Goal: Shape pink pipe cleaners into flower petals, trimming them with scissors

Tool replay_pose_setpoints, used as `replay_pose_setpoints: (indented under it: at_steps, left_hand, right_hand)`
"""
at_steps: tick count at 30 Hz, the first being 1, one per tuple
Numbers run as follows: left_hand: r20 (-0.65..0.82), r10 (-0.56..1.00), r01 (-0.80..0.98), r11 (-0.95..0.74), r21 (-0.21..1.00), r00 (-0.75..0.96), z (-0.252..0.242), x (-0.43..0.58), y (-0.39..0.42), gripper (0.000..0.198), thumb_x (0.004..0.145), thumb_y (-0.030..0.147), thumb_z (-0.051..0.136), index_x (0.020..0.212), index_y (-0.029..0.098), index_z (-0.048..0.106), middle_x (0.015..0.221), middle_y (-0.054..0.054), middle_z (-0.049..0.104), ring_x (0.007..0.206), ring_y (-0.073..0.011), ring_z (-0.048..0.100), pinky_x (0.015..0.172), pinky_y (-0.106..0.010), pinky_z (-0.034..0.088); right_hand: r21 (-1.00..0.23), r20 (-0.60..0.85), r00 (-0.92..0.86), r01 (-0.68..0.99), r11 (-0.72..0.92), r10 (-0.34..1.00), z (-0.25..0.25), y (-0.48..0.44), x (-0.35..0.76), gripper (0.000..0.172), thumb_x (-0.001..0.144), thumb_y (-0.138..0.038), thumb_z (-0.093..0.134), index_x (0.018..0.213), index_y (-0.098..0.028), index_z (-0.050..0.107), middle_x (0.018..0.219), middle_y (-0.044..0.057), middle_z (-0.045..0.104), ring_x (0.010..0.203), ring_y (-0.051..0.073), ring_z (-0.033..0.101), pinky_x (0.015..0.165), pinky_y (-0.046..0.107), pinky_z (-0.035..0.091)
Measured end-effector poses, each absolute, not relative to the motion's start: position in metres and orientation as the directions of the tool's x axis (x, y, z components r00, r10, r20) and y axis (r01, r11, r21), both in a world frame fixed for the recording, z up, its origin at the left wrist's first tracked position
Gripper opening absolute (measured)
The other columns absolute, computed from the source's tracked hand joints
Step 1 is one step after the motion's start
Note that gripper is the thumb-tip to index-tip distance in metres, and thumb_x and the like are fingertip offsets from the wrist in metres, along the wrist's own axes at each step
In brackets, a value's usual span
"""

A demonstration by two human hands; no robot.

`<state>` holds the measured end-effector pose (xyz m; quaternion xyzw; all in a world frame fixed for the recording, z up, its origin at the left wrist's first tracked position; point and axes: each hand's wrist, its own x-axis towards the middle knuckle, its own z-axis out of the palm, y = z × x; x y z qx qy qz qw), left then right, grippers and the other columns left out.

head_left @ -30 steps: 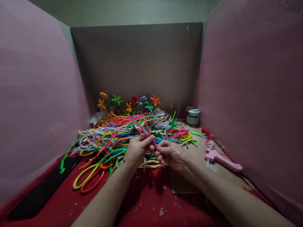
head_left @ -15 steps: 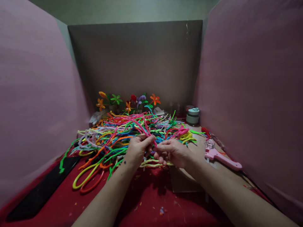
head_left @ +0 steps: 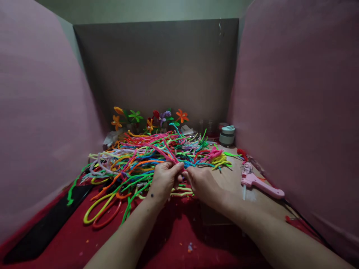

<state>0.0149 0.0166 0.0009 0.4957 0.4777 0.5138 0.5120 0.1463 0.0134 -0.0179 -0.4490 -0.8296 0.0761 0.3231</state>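
Between my hands are pink pipe cleaners [head_left: 168,151], their long ends fanning up and away over the heap. My left hand [head_left: 165,178] pinches them between thumb and forefinger. Close against it, my right hand [head_left: 202,185] is closed with its back turned up, gripping the near end of the pink pipe cleaners; its fingertips are mostly hidden. Beneath and beyond both hands spreads a wide pile of many-coloured pipe cleaners [head_left: 140,164], with green, orange, yellow, blue and white strands.
At right a pink glue gun [head_left: 260,185] lies on a cardboard sheet [head_left: 228,186]. Behind stand pipe-cleaner flowers [head_left: 150,118] and a lidded jar [head_left: 227,136]. A black strip [head_left: 47,224] rests on the red cloth [head_left: 157,243] at left. Pink panels [head_left: 297,93] flank both sides.
My right hand has rolled over so its back faces up and its fingers are tucked under. The left hand keeps its pinch on the pink pipe cleaners. The view has shifted slightly.
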Motion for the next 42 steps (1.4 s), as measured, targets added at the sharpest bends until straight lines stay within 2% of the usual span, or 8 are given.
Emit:
replay_pose_setpoints:
  at_steps: [4, 9, 13, 17, 22, 28, 34, 42]
  left_hand:
    - [0.006, 0.999, -0.099, -0.002, 0.995, 0.044, -0.004, 0.014, 0.019, 0.027, 0.065, 0.036, 0.066, 0.057, 0.013, 0.054, 0.037, 0.004, 0.049, 0.026, -0.0047, 0.037, 0.028, -0.016, 0.026]
    - [0.003, 0.998, -0.159, 0.007, 0.987, 0.058, -0.005, 0.013, 0.019, 0.028, 0.065, 0.037, 0.066, 0.057, 0.013, 0.053, 0.038, 0.005, 0.048, 0.026, -0.0042, 0.036, 0.028, -0.016, 0.025]
    - [-0.013, 0.997, -0.194, 0.029, 0.981, 0.080, -0.002, 0.014, 0.018, 0.029, 0.066, 0.037, 0.066, 0.056, 0.012, 0.053, 0.039, 0.004, 0.049, 0.027, -0.0045, 0.038, 0.028, -0.017, 0.024]
    - [-0.023, 0.995, -0.251, 0.046, 0.967, 0.094, -0.001, 0.014, 0.018, 0.029, 0.066, 0.036, 0.066, 0.055, 0.013, 0.051, 0.039, 0.005, 0.048, 0.026, -0.0042, 0.037, 0.029, -0.017, 0.025]
    - [0.021, 0.994, -0.325, 0.015, 0.946, 0.108, -0.003, 0.013, 0.021, 0.024, 0.065, 0.032, 0.067, 0.064, 0.013, 0.053, 0.045, 0.005, 0.050, 0.034, -0.0037, 0.039, 0.034, -0.016, 0.029]
    - [0.023, 0.994, -0.308, 0.010, 0.951, 0.104, 0.002, 0.014, 0.017, 0.024, 0.063, 0.030, 0.069, 0.063, 0.015, 0.050, 0.041, 0.008, 0.041, 0.033, -0.0030, 0.035, 0.033, -0.016, 0.025]
    - [-0.012, 1.000, -0.252, 0.018, 0.968, 0.026, 0.005, 0.012, 0.019, 0.027, 0.063, 0.033, 0.068, 0.060, 0.016, 0.047, 0.037, 0.008, 0.042, 0.028, -0.0043, 0.034, 0.029, -0.017, 0.023]
    - [-0.027, 0.989, -0.288, 0.068, 0.955, 0.143, -0.009, 0.013, 0.023, 0.025, 0.060, 0.029, 0.071, 0.067, 0.014, 0.053, 0.043, 0.007, 0.045, 0.033, -0.0035, 0.039, 0.035, -0.016, 0.030]
  right_hand:
    - [-0.067, 0.425, -0.526, 0.794, 0.605, 0.737, -0.017, 0.010, 0.146, 0.022, 0.088, -0.014, 0.034, 0.082, -0.011, 0.055, 0.074, 0.010, 0.063, 0.064, 0.017, 0.058, 0.054, 0.026, 0.035]
    - [0.003, 0.376, -0.552, 0.804, 0.595, 0.744, -0.015, 0.008, 0.147, 0.019, 0.082, -0.007, 0.037, 0.084, -0.012, 0.055, 0.075, 0.010, 0.062, 0.060, 0.018, 0.056, 0.050, 0.027, 0.030]
    - [-0.191, 0.464, -0.495, 0.754, 0.628, 0.735, -0.018, 0.010, 0.149, 0.019, 0.084, -0.012, 0.036, 0.079, -0.012, 0.055, 0.069, 0.009, 0.061, 0.055, 0.015, 0.052, 0.051, 0.027, 0.027]
    - [-0.540, 0.533, -0.352, 0.559, 0.630, 0.769, -0.016, 0.012, 0.149, 0.029, 0.087, -0.027, 0.038, 0.063, -0.017, 0.052, 0.055, 0.002, 0.052, 0.048, 0.011, 0.044, 0.050, 0.025, 0.028]
    - [-0.981, 0.156, -0.433, 0.038, 0.191, 0.888, -0.005, 0.014, 0.149, 0.035, 0.082, -0.044, 0.042, 0.065, -0.016, 0.054, 0.049, -0.002, 0.052, 0.039, 0.008, 0.047, 0.041, 0.020, 0.034]
    - [-0.989, 0.032, -0.470, -0.140, -0.039, 0.882, -0.006, 0.015, 0.149, 0.030, 0.067, -0.042, 0.062, 0.062, -0.014, 0.050, 0.047, -0.003, 0.056, 0.034, 0.009, 0.051, 0.033, 0.018, 0.035]
    - [-0.981, -0.025, -0.479, -0.157, -0.113, 0.878, -0.010, 0.015, 0.149, 0.028, 0.069, -0.040, 0.060, 0.062, -0.014, 0.052, 0.045, -0.002, 0.056, 0.033, 0.009, 0.049, 0.034, 0.019, 0.034]
    - [-0.982, 0.092, -0.396, -0.187, 0.017, 0.914, -0.014, 0.024, 0.152, 0.021, 0.065, -0.031, 0.065, 0.059, -0.011, 0.059, 0.051, 0.001, 0.060, 0.044, 0.007, 0.046, 0.046, 0.021, 0.034]
